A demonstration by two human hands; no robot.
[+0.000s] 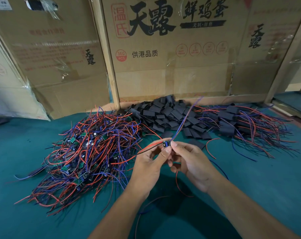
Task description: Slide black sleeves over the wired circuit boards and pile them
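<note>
A small circuit board (166,144) with red and blue wires is pinched between the fingertips of my left hand (150,163) and my right hand (189,163), above the green table. No sleeve covers it. Its blue-red wire pair rises up and to the right. On the left lies a big tangle of bare wired boards (87,156). A heap of flat black sleeves (167,114) sits behind my hands. At the right lies a pile of sleeved boards (246,125) with wires fanning out.
Cardboard box walls (172,54) stand along the back of the green table (267,178). A few loose sleeves (197,144) and stray wires (180,188) lie near and under my hands.
</note>
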